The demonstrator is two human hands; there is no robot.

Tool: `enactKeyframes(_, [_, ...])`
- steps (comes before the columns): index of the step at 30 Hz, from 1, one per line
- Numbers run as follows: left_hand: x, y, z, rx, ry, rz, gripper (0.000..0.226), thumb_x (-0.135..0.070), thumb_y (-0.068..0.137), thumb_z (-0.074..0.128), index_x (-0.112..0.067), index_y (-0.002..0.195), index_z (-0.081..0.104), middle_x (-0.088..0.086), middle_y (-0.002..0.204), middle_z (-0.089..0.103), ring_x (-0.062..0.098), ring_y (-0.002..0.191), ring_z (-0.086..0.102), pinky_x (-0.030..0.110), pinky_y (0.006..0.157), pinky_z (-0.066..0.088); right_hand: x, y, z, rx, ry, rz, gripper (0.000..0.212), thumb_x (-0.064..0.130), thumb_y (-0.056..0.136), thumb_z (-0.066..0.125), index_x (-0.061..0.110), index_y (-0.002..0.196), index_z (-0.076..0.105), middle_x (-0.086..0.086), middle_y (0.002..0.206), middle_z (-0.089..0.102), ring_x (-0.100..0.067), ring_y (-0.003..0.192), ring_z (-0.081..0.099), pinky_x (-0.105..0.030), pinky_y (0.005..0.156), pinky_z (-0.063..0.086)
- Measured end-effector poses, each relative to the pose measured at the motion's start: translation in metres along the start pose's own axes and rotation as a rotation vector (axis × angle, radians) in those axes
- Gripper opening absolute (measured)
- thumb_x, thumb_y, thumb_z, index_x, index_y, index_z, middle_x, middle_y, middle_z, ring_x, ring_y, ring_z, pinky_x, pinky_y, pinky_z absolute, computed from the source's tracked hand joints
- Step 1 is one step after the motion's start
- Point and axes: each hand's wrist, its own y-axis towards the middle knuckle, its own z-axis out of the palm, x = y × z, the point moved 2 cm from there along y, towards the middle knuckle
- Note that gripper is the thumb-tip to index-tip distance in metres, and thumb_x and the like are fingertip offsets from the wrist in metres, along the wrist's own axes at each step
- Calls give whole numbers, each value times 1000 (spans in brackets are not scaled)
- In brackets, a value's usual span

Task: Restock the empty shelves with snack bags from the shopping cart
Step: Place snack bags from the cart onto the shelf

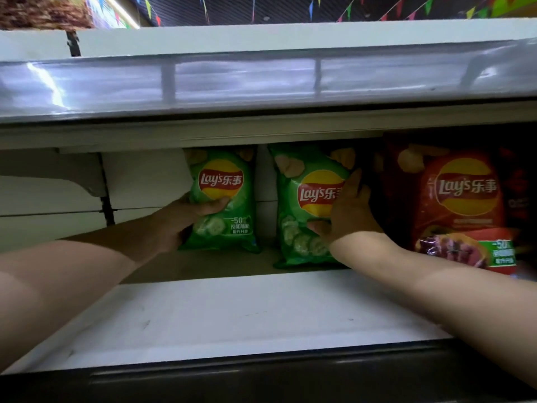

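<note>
Up by the shelf's [232, 315] back edge, left hand [186, 213] grips the left green bag [223, 181], right hand [348, 210] grips the tilted right green bag [305, 184] — I'd stand it upright, gently.

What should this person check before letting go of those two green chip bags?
1. Left hand grips the left green Lay's bag: ok.
2. Right hand grips the right green Lay's bag: ok.
3. Left bag upright, logo facing out: ok.
4. Right bag upright: not ok, it sits tilted.
5. Gap between the right bag and the red Lay's bag: cannot tell, the hand covers it.
6. Both bags' bottoms down on the shelf: cannot tell, too dark back there.
</note>
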Motion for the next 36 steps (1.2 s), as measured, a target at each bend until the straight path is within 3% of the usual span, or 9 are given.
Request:
enactKeyframes(5, [3,8,16,15,-117,-28,88,-31,46,88,-20,127,54,8,115,69,26,100,69,36,76,58,-6,6,2,5,33,-7,107,24,84,68,5,146,-18,-19,153,6,-34,140,19,-37,111,21])
enactKeyframes(8, [5,12,24,3,-89,-21,98,-36,40,91,-21,129,52,8,119,67,25,107,64,36,83,54,-8,8,5,7,25,-7,106,25,85,67,5,146,-18,-19,153,6,-34,140,19,-38,111,21])
enactKeyframes(16, [-1,5,30,-87,4,-54,63,-23,77,73,-18,133,45,8,122,63,20,96,63,29,75,51,-9,6,5,8,37,2,105,26,87,65,6,146,-18,-19,153,4,-35,140,20,-39,111,24])
enactKeyframes(20, [-14,-14,29,-198,78,-90,111,-42,37,92,-12,132,45,10,125,62,25,104,63,37,78,55,-1,-5,-3,-5,17,-22,109,27,83,68,4,146,-18,-21,154,2,-36,141,17,-37,112,23])
enactKeyframes(24, [-23,-40,36,-323,133,-40,89,-35,78,74,-7,145,23,13,140,43,22,109,46,24,60,37,10,-30,-14,-21,-115,-130,90,31,84,66,3,148,10,-23,153,11,-34,142,14,-35,114,20])
enactKeyframes(26, [-24,-55,40,-356,163,-9,90,-40,80,71,-10,148,19,13,146,37,24,118,44,27,78,39,24,-53,-22,91,-143,-182,28,33,92,55,6,100,58,-19,109,54,-35,111,50,-35,86,44])
enactKeyframes(28, [-25,-81,44,-408,200,31,87,-41,80,71,-13,147,23,11,147,37,26,125,42,29,89,35,38,-73,-22,99,-85,-256,34,33,94,52,10,70,45,-5,75,48,-26,76,51,-31,59,38])
enactKeyframes(32, [-21,-150,41,-515,272,89,70,-36,80,72,-11,136,38,7,131,51,16,113,47,25,89,35,70,-105,0,34,208,-464,49,25,90,56,4,128,33,-14,119,40,-30,114,42,-30,88,34])
enactKeyframes(36, [-13,-227,5,-676,314,128,60,-31,73,77,-17,121,43,6,123,53,17,114,51,27,99,39,110,-138,31,70,504,-567,66,17,88,57,4,142,22,-11,143,30,-21,132,31,-10,93,19])
